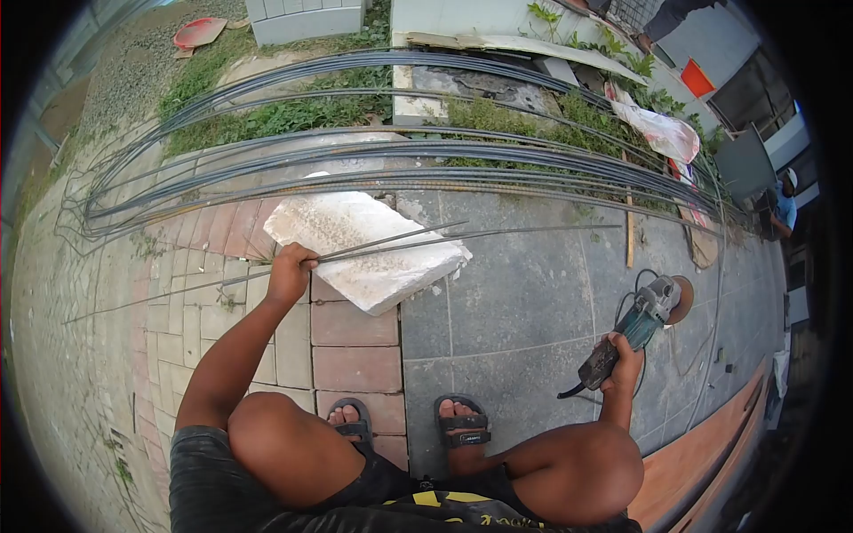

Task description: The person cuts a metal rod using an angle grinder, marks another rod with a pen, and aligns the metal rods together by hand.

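Note:
My left hand point(291, 270) is closed around thin steel rods point(391, 248), which lie across a white block point(355, 235) and reach out to both sides. The block rests on the paving in front of my feet. On the right, my right hand point(621, 362) grips the body of an angle grinder point(633, 330). The grinder's round disc point(681, 299) points up and away from me, well apart from the rods and the block.
A long bundle of bent steel bars point(355, 160) spans the ground beyond the block. A wooden strip point(629, 218) and a white sack point(662, 133) lie at the right. Wooden boards point(693, 457) are at the lower right. Another person point(785, 204) is at the far right.

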### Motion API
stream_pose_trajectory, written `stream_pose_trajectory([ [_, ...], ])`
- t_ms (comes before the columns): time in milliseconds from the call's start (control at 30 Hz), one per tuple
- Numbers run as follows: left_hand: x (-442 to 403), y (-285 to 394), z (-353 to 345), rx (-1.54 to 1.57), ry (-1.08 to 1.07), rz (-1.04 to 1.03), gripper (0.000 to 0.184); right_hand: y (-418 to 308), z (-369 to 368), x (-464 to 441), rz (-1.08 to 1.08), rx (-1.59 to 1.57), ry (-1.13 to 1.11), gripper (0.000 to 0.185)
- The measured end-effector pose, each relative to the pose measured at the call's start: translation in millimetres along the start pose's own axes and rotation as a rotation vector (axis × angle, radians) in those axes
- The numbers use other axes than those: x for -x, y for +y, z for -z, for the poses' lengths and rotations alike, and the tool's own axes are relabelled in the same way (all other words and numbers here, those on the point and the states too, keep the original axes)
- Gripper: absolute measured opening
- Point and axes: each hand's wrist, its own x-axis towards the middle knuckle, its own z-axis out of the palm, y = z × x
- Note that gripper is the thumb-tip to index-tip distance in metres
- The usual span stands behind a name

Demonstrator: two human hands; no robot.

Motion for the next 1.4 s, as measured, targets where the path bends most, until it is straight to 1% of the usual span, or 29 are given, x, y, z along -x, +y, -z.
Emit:
stream_pose_trajectory([
  [100,-0.6,-6.8,0.1,-0.003,-0.059,0.038,0.012,0.5,-7.6,0.6,0.004,0.005,-0.017,0.018],
  [167,-2.9,-4.3,2.7,-0.031,-0.090,0.047,0.013,-1.4,-13.3,0.9,-0.001,-0.017,-0.013,0.018],
  [233,-5.9,-1.0,2.1,-0.035,-0.117,0.004,0.012,1.7,-14.2,-2.9,-0.009,0.001,-0.030,0.019],
  [367,-11.0,3.5,0.9,-0.017,-0.148,-0.002,0.012,3.3,-15.6,-3.1,-0.016,0.049,-0.051,0.021],
  [433,-15.0,7.4,-4.1,-0.037,-0.167,-0.029,0.015,2.7,-17.2,-1.6,-0.026,0.035,-0.053,0.021],
  [667,-24.7,21.2,-13.8,-0.080,-0.226,-0.014,0.013,3.4,-18.6,-2.3,-0.051,0.021,-0.060,0.020],
  [767,-41.2,44.4,-28.7,-0.099,-0.292,-0.083,0.013,1.7,-21.0,-0.5,-0.048,0.024,-0.064,0.020],
  [833,-57.4,70.5,-43.3,-0.102,-0.373,-0.072,0.013,-0.1,-18.4,0.8,-0.044,0.027,-0.045,0.019],
  [900,-74.2,96.5,-59.5,-0.084,-0.398,-0.119,0.011,0.1,-15.8,-0.7,-0.070,0.032,-0.095,0.020],
  [967,-90.9,127.2,-80.5,-0.065,-0.423,-0.169,0.010,0.9,-12.9,-1.1,-0.056,0.012,-0.066,0.020],
  [1033,-106.7,159.8,-101.7,-0.041,-0.455,-0.120,0.011,1.0,-11.5,-1.4,-0.064,-0.016,-0.078,0.021],
  [1100,-114.8,181.7,-128.1,-0.030,-0.448,-0.184,0.012,0.1,-6.1,-2.3,-0.080,-0.032,-0.030,0.022],
  [1167,-118.6,196.2,-146.2,-0.044,-0.372,-0.181,0.014,7.6,-0.7,-5.8,-0.108,-0.041,-0.043,0.024],
  [1200,-119.5,201.3,-151.3,-0.042,-0.359,-0.140,0.015,9.6,1.3,-6.7,-0.120,-0.046,-0.035,0.024],
  [1233,-119.6,203.1,-155.3,-0.041,-0.372,-0.158,0.015,11.9,2.9,-6.7,-0.122,-0.056,-0.015,0.024],
  [1300,-119.3,200.4,-157.1,0.015,-0.318,-0.144,0.015,14.9,2.8,-8.9,-0.108,-0.008,0.001,0.019],
  [1333,-118.3,198.8,-157.3,0.033,-0.283,-0.151,0.017,16.9,3.5,-10.2,-0.112,-0.023,0.000,0.019],
  [1367,-116.5,197.0,-157.5,0.032,-0.291,-0.157,0.017,20.1,5.2,-12.2,-0.116,-0.028,0.007,0.019],
  [1400,-115.8,196.4,-157.0,0.078,-0.283,-0.097,0.018,22.6,6.1,-14.6,-0.137,-0.026,-0.001,0.021],
])
